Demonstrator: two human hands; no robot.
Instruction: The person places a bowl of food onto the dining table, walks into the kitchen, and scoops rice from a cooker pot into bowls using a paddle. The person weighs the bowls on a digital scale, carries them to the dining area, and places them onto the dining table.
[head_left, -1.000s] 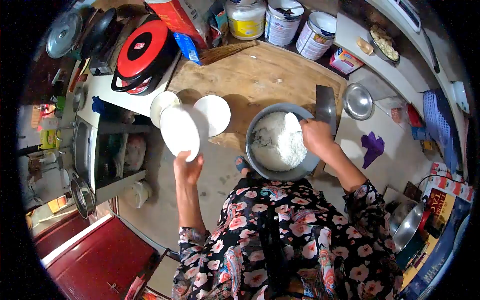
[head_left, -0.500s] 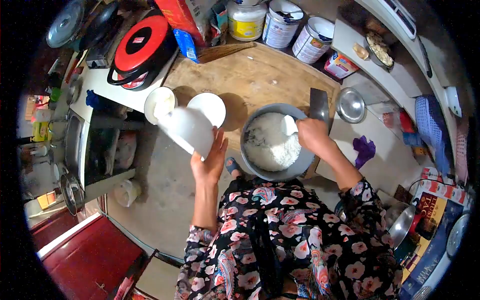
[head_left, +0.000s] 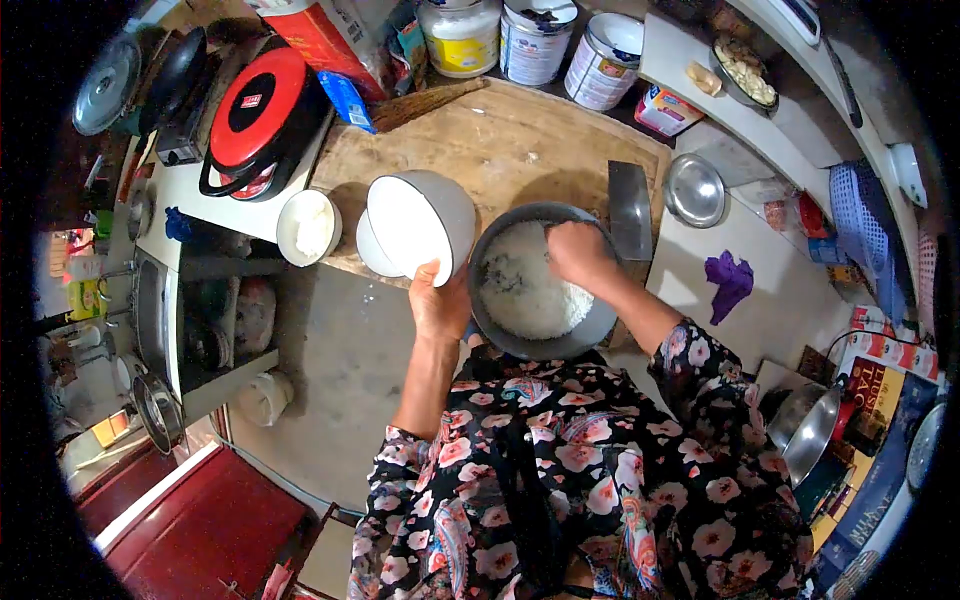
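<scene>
My left hand [head_left: 440,308] grips a white bowl [head_left: 412,228] by its lower edge, the bowl tipped on its side with its mouth to the left. Another white bowl [head_left: 371,248] shows partly behind it on the wooden board. Over the deep grey pot [head_left: 478,318], my right hand [head_left: 580,252] is closed; the white scoop seen in it earlier is now hidden by the fist. White, grainy stuff [head_left: 525,295] with a brighter white patch lies in the pot. To the left sits a bowl [head_left: 286,236] with white stuff in it.
A cleaver [head_left: 629,208] lies right of the pot on the wooden board [head_left: 440,135]. Beyond are a metal plate [head_left: 694,190] and a purple cloth [head_left: 729,286]. A red-lidded pan [head_left: 258,105] stands at left, several tubs [head_left: 532,45] along the back.
My left hand has swung the bowl rightward, closer to the pot, turning its inside into view. My right hand has moved left over the pot, hiding the scoop. The view has shifted slightly.
</scene>
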